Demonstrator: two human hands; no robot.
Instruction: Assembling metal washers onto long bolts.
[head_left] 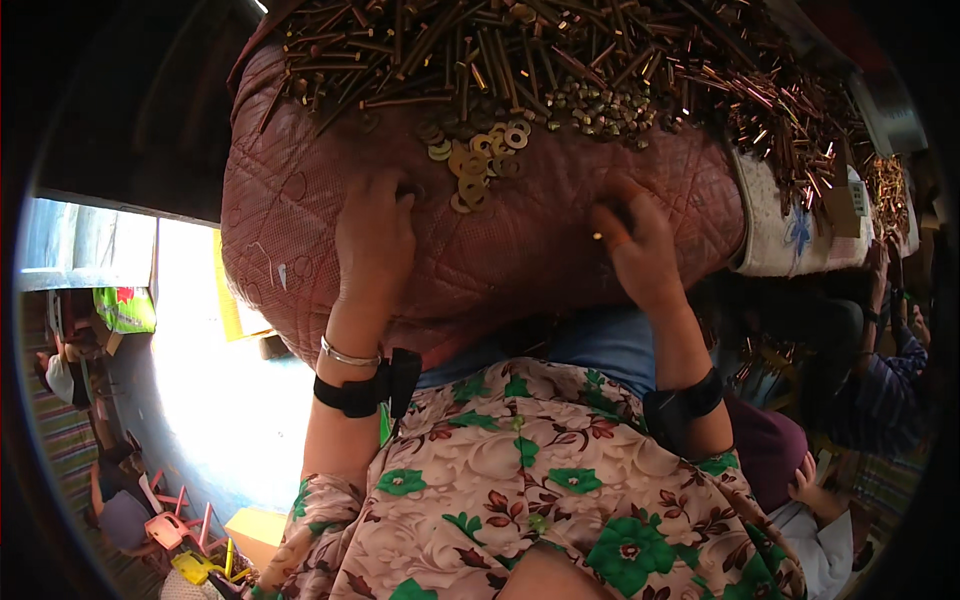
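Observation:
My left hand [375,240] is over the padded reddish-brown cover [500,260], left of a small pile of flat brass-coloured washers [475,172]. Its fingers are curled down with the thumb close to them, somewhat blurred, and whatever is in them is hidden. To the right of the washers, my right hand [640,245] is closed with its fingers bent inward. A tiny bright spot shows at its fingertips, too small to name. Beyond the hands lie a heap of long bolts [480,60] and a cluster of small nuts [605,108].
More bolts [790,125] spread to the right, near a white cloth [770,235] and a cardboard piece [842,205]. Another person's arm [875,290] reaches in at the far right. A pink chair [170,530] and a cardboard box [255,530] stand at lower left.

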